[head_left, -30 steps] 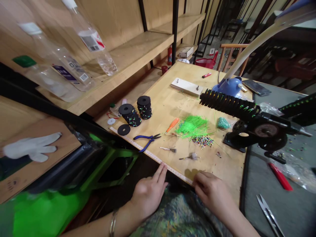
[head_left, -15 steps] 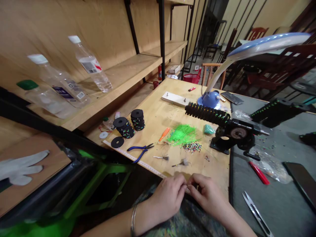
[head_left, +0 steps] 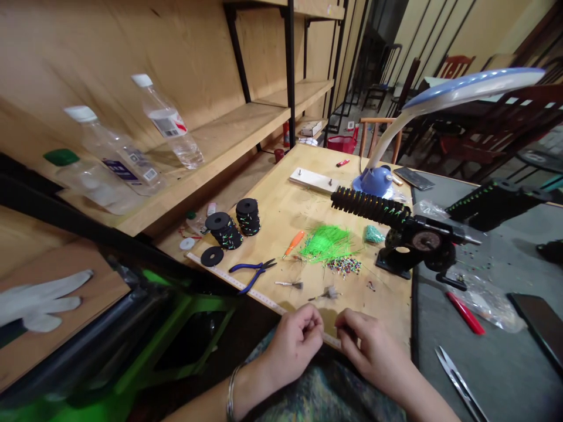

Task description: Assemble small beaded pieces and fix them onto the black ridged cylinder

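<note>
My left hand (head_left: pixel 299 337) is closed in a pinch over the table's front edge; whatever its fingertips hold is too small to make out. A short gap to its right, my right hand (head_left: pixel 365 337) is also curled with thumb and fingers close together, its contents hidden. Between and beyond them runs a white measuring tape (head_left: pixel 266 303) along the edge. Just past the hands lie two small brush-like tufts, a grey one (head_left: pixel 329 293) and a thin white-handled one (head_left: pixel 290 285). Farther off are bright green strands (head_left: pixel 328 242) and a heap of multicoloured beads (head_left: pixel 344 266).
Blue-handled pliers (head_left: pixel 250 272), an orange tool (head_left: pixel 294 242) and black spools (head_left: pixel 224 230) stand left. A black winding device (head_left: pixel 413 237), a blue lamp (head_left: pixel 373 179), a red-handled item (head_left: pixel 465 313) and metal snips (head_left: pixel 457 378) are right. Bottles (head_left: pixel 173 126) sit on the shelf.
My left hand left the tape and moved right to meet my right hand, fingers closing. Since then the two hands have drawn slightly apart. The camera view has also shifted.
</note>
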Available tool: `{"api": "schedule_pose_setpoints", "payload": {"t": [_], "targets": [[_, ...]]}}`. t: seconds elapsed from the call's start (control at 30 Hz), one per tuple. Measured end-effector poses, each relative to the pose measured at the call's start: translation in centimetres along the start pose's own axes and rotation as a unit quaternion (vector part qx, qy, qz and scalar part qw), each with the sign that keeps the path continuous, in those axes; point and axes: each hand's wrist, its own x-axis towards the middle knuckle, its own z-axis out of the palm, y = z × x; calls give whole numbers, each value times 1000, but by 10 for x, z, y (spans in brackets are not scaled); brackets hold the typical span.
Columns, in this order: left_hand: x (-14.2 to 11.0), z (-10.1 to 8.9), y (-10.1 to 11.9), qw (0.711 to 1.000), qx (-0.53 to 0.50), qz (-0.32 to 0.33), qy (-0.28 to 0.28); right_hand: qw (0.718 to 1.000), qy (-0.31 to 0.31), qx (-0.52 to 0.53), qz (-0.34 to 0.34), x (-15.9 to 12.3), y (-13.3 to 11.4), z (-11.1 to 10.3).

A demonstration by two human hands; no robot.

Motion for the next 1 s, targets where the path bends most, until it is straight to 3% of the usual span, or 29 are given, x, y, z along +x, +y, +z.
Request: {"api": "schedule_pose_setpoints", "payload": {"t": [0.33,0.63,1.0], "targets": [[0,0,3,999,-34,-3,14,1000,6,25,15,4,-4,3],[1,1,5,999,-29,5,13,999,50,0,4,5,-2,3],[3,4,1,999,-31,5,13,998,31,-47,2,9,-1,0]]}}
